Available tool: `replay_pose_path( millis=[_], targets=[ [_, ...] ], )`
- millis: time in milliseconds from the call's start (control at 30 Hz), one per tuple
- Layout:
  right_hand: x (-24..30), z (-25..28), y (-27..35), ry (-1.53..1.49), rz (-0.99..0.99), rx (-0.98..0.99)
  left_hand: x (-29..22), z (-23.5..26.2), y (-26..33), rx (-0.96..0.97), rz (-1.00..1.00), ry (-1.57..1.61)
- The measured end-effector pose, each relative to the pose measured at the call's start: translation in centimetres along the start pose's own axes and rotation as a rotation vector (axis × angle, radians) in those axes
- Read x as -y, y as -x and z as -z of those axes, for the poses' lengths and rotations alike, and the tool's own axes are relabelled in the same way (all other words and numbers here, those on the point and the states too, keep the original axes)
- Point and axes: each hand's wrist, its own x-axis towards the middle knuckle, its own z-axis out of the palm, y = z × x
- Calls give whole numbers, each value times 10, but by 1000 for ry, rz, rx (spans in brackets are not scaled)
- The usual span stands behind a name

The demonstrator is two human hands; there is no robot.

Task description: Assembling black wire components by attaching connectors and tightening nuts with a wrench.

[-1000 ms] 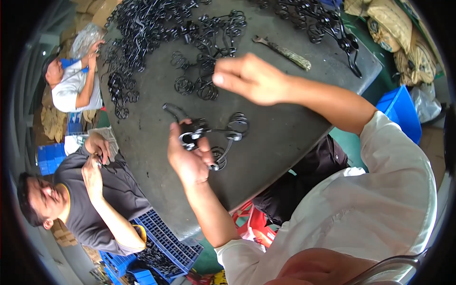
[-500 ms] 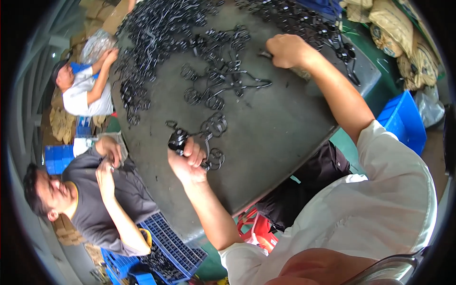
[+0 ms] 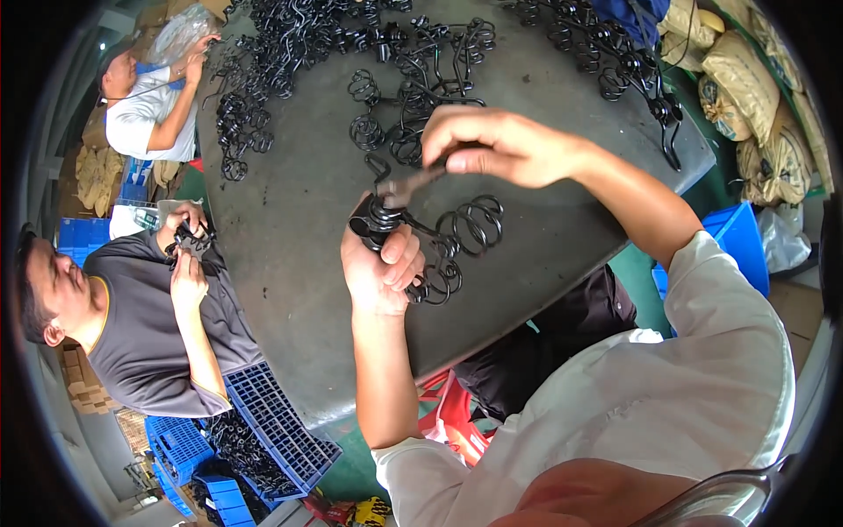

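Observation:
My left hand (image 3: 378, 277) is wrapped round a black coiled wire spring part (image 3: 476, 224), its loops sticking out to the right past my fingers. A tightly wound black end of it rises above my thumb. In my right hand (image 3: 509, 149) is a flat metal tool (image 3: 408, 187), blurred, with a widened end. That end touches or lies just over the wound top of the part; which of the two I cannot tell. Just beyond my hands lie more black spring parts (image 3: 366, 132) in a loose tangle.
A large heap of black spring parts (image 3: 290, 44) covers the table's (image 3: 290, 263) far left; another bunch (image 3: 606, 66) lies far right. Two co-workers (image 3: 158, 325) handle parts along the left side. Blue crates (image 3: 290, 430) stand lower left, a blue bin (image 3: 742, 246) and sacks (image 3: 742, 83) right.
My right hand has come from the far right toward my left hand, bringing the metal tool onto or over the spring part. My left hand has lifted and shifted right with the part.

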Motion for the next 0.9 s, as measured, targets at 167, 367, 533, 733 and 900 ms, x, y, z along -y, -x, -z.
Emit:
replay_pose_path(
  millis=[167, 367, 533, 733, 900],
  targets=[
    [8, 3, 1, 78, 94, -31, 1, -5, 1, 22, 105, -2],
    [-1, 23, 6, -229, -267, -130, 2, -3, 1, 43, 90, -8],
    [-7, 23, 7, -6, -252, -124, 5, -6, 0, -54, 53, -106],
    [10, -16, 4, 13, -38, 1, 24, -22, 0, -282, 1, -356],
    [7, -15, 5, 96, 69, 31, 26, -22, -2, -330, -8, -471]
  ],
)
